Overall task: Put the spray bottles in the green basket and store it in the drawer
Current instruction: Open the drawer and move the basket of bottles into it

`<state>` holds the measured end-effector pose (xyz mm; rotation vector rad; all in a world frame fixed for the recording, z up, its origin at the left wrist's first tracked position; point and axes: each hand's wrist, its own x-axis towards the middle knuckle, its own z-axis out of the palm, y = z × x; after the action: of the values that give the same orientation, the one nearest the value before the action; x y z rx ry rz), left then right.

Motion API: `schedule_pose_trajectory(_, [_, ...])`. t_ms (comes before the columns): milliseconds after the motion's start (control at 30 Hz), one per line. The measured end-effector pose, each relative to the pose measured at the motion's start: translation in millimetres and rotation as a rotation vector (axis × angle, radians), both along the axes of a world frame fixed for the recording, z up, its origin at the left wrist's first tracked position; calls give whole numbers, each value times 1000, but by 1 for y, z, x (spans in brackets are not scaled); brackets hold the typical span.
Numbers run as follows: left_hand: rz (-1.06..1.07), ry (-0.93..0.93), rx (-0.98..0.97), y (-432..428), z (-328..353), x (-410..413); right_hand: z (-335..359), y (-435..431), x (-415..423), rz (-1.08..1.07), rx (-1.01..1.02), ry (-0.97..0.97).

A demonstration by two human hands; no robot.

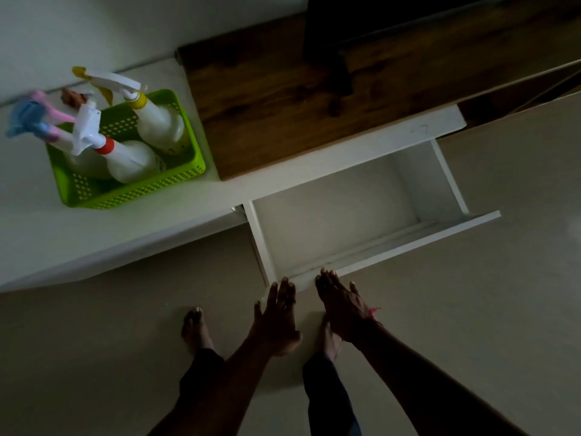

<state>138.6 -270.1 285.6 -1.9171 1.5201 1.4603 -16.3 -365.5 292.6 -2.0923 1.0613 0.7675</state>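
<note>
- You are looking straight down in dim light, with both bare forearms reaching forward from the bottom of the view.
- Your left hand [276, 316] is flat and palm down, fingers stretched out and slightly spread, holding nothing; its fingertips sit at the near left corner of the drawer front.
- Your right hand [341, 305] is also flat and empty, fingers extended close together, tips touching the top edge of the same front panel.
- The white drawer [440, 180] is pulled well out of the cabinet, and its inside holds nothing.
- The green basket [132, 196] stands on the white countertop [94, 234], up and to the left, well apart from your hands.
- Spray bottles stand inside the basket: one with a yellow collar [158, 121], one with a red collar [132, 162], and one with a pink and blue trigger [37, 121], blurred at the far left.
- A dark wooden panel [283, 105] lies just beside the basket, behind the drawer.
- Your bare feet rest on the pale floor [471, 309] below your hands.
</note>
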Motion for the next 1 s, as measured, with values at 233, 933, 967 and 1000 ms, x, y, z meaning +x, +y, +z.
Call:
schedule_pose_trajectory(233, [0, 49, 62, 12, 14, -12, 6, 20, -17, -25, 59, 16])
schedule_pose_trajectory(933, [1548, -399, -491, -24, 90, 271, 111, -107, 195, -54, -135, -290])
schedule_pose_trajectory(967, [1635, -327, -478, -26, 92, 292, 117, -115, 214, -100, -142, -329])
schedule_pose_trajectory(1000, [1717, -236, -466, -29, 93, 310, 122, -121, 232, -155, -138, -361])
